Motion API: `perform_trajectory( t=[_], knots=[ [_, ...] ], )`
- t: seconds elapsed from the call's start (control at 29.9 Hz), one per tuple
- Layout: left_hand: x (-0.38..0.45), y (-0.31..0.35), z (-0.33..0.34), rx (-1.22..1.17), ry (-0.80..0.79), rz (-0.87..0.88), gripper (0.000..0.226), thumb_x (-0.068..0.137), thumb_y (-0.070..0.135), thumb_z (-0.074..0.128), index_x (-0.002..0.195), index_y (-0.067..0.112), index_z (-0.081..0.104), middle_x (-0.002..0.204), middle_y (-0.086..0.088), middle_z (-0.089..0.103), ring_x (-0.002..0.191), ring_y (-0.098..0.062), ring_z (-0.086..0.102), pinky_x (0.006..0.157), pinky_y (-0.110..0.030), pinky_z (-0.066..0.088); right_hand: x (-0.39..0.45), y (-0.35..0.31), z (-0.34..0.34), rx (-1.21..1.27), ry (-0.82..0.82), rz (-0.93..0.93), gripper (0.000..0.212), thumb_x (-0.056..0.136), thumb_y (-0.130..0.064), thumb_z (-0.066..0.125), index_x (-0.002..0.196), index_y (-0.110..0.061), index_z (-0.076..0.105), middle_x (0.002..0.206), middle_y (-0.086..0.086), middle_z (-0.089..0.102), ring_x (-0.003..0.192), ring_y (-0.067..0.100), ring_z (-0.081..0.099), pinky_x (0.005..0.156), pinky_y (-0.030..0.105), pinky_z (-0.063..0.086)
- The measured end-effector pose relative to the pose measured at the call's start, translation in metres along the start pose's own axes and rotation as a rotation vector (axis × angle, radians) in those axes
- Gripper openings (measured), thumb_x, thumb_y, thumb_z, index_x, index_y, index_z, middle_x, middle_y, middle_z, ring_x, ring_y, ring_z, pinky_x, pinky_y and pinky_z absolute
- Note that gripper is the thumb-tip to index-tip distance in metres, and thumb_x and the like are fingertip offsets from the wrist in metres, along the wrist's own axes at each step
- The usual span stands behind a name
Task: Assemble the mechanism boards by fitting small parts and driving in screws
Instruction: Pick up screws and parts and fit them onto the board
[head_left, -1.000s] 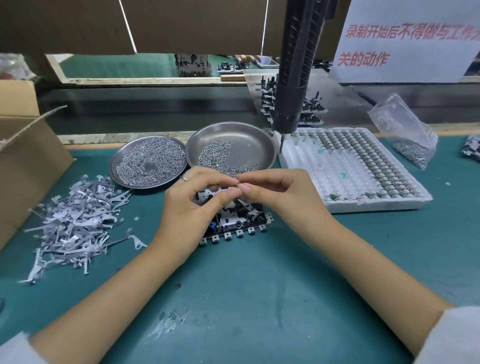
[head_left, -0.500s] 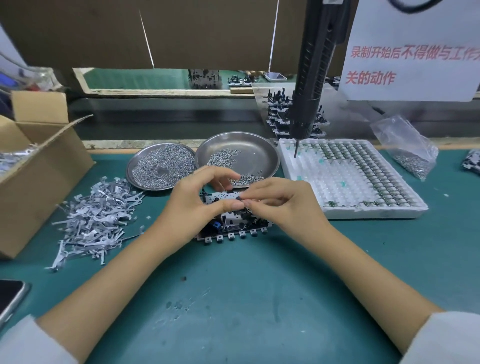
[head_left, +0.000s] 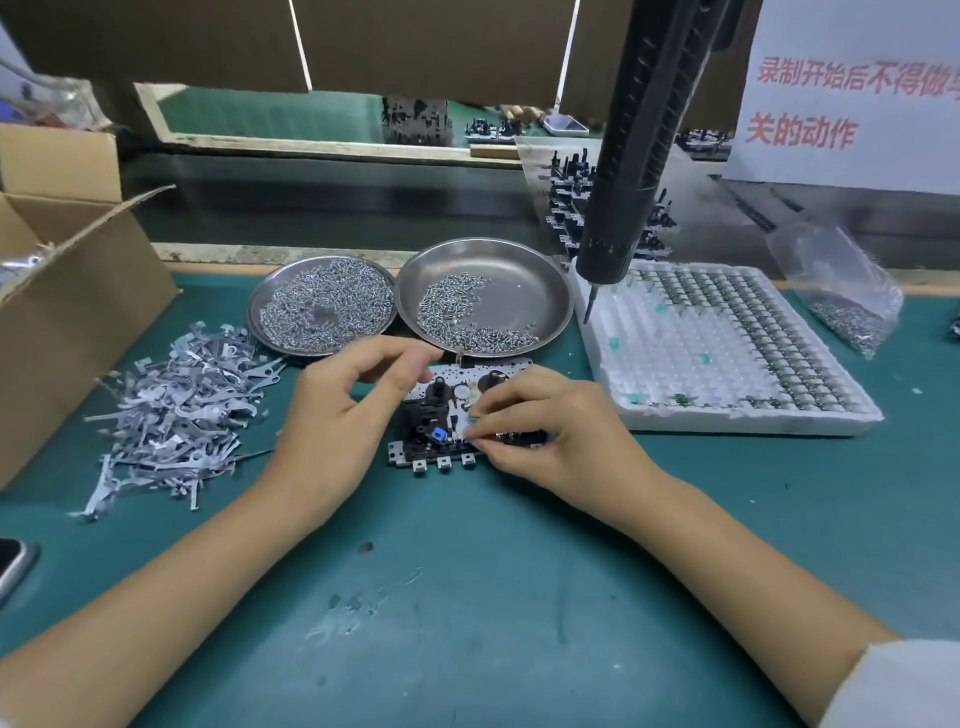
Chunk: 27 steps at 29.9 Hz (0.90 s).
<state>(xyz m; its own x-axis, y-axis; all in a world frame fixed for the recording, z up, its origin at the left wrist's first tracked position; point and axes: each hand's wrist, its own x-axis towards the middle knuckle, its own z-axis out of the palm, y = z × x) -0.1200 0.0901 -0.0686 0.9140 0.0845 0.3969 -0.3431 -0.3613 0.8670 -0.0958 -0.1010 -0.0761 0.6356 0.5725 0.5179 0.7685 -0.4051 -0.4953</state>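
The mechanism board (head_left: 441, 415), black and silver with a blue piece, lies flat on the green mat in front of me. My right hand (head_left: 550, 431) pinches a small pale part (head_left: 464, 432) between thumb and forefinger, pressed to the board's front right area. My left hand (head_left: 337, 415) hovers over the board's left edge, fingers loosely curved, with thumb and forefinger apart and nothing visible between them. A black electric screwdriver (head_left: 623, 197) hangs above the far right, its bit pointing down over the white tray.
Two steel dishes hold screws, one to the left (head_left: 270, 306) and one to the right (head_left: 535, 291). A pile of grey metal levers (head_left: 176, 405) lies on the left beside a cardboard box (head_left: 67, 322). A white tray (head_left: 753, 421) and a screw bag (head_left: 841, 306) sit to the right. A phone (head_left: 13, 564) is at the left edge.
Both hands were pinching a small part together above the board. Now my left hand has drawn back to the left, and my right hand has lowered the part onto the board.
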Motion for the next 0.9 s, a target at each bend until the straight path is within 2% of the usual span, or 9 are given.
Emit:
perform_trajectory(
  t=[0.13, 0.17, 0.27, 0.37, 0.57, 0.7, 0.77, 0.83, 0.9],
  knots=[
    [-0.005, 0.003, 0.002, 0.103, -0.051, 0.087, 0.006, 0.088, 0.021, 0.065, 0.09, 0.019, 0.07, 0.086, 0.005, 0.067, 0.081, -0.001, 0.059, 0.078, -0.011, 0.042, 0.0, 0.001, 0.0, -0.043, -0.044, -0.027, 0.014, 0.076, -0.002, 0.074, 0.089, -0.007, 0.078, 0.09, 0.007, 0.07, 0.082, 0.025, 0.061, 0.076, 0.03, 0.047],
    [-0.006, 0.004, 0.003, 0.149, -0.089, 0.128, 0.008, 0.085, 0.019, 0.067, 0.092, 0.018, 0.069, 0.086, 0.003, 0.066, 0.081, -0.003, 0.059, 0.079, -0.013, 0.043, 0.0, 0.001, 0.0, -0.038, -0.05, -0.025, 0.015, 0.076, -0.001, 0.073, 0.089, -0.007, 0.078, 0.09, 0.007, 0.07, 0.083, 0.025, 0.061, 0.077, 0.03, 0.048],
    [-0.01, 0.004, 0.004, 0.279, -0.232, 0.2, 0.028, 0.073, 0.02, 0.068, 0.101, 0.015, 0.067, 0.089, 0.004, 0.062, 0.085, -0.012, 0.059, 0.084, -0.031, 0.047, 0.0, 0.001, -0.001, 0.021, -0.044, 0.004, 0.015, 0.077, -0.001, 0.074, 0.09, -0.007, 0.077, 0.091, 0.005, 0.071, 0.085, 0.02, 0.061, 0.079, 0.028, 0.047],
    [-0.011, 0.002, 0.007, 0.364, -0.275, 0.209, 0.04, 0.069, 0.024, 0.069, 0.109, 0.018, 0.065, 0.092, 0.016, 0.057, 0.09, -0.007, 0.055, 0.087, -0.04, 0.045, 0.001, 0.0, -0.003, 0.11, -0.025, 0.093, 0.016, 0.076, -0.001, 0.076, 0.091, -0.007, 0.077, 0.092, 0.002, 0.072, 0.086, 0.016, 0.06, 0.08, 0.024, 0.046],
    [-0.012, -0.003, 0.008, 0.405, -0.239, 0.243, 0.042, 0.072, 0.029, 0.068, 0.113, 0.026, 0.064, 0.089, 0.019, 0.062, 0.089, -0.003, 0.05, 0.091, -0.031, 0.037, 0.0, -0.003, -0.003, 0.206, -0.034, 0.18, 0.015, 0.077, 0.002, 0.074, 0.089, -0.006, 0.077, 0.092, 0.005, 0.068, 0.087, 0.022, 0.063, 0.076, 0.04, 0.05],
    [-0.011, -0.006, 0.01, 0.421, -0.24, 0.27, 0.036, 0.074, 0.035, 0.065, 0.109, 0.024, 0.068, 0.089, 0.019, 0.063, 0.089, -0.003, 0.048, 0.091, -0.028, 0.032, -0.001, -0.004, -0.004, 0.187, -0.032, 0.189, 0.016, 0.077, 0.004, 0.072, 0.088, -0.006, 0.077, 0.089, 0.005, 0.064, 0.084, 0.021, 0.062, 0.075, 0.037, 0.05],
    [-0.01, -0.008, 0.011, 0.434, -0.243, 0.288, 0.031, 0.075, 0.039, 0.064, 0.101, 0.023, 0.071, 0.089, 0.019, 0.063, 0.089, -0.006, 0.05, 0.089, -0.03, 0.033, 0.001, -0.007, -0.006, 0.124, 0.092, 0.147, 0.016, 0.077, 0.004, 0.07, 0.088, -0.006, 0.077, 0.084, 0.006, 0.063, 0.079, 0.016, 0.06, 0.073, 0.026, 0.047],
    [-0.01, -0.01, 0.011, 0.426, -0.234, 0.28, 0.024, 0.075, 0.035, 0.067, 0.096, 0.024, 0.072, 0.089, 0.019, 0.064, 0.09, -0.006, 0.051, 0.09, -0.032, 0.034, 0.005, -0.011, -0.012, 0.056, 0.376, 0.137, 0.012, 0.079, 0.0, 0.066, 0.088, -0.005, 0.073, 0.081, 0.005, 0.059, 0.076, 0.007, 0.056, 0.074, 0.017, 0.043],
    [-0.011, -0.011, 0.011, 0.401, -0.224, 0.264, 0.022, 0.073, 0.033, 0.069, 0.094, 0.026, 0.072, 0.089, 0.02, 0.064, 0.091, -0.002, 0.051, 0.092, -0.031, 0.034, 0.015, -0.012, -0.026, 0.008, 0.69, 0.179, 0.015, 0.081, -0.01, 0.065, 0.096, -0.013, 0.062, 0.088, 0.002, 0.054, 0.083, 0.005, 0.052, 0.078, 0.017, 0.042]
  ],
)
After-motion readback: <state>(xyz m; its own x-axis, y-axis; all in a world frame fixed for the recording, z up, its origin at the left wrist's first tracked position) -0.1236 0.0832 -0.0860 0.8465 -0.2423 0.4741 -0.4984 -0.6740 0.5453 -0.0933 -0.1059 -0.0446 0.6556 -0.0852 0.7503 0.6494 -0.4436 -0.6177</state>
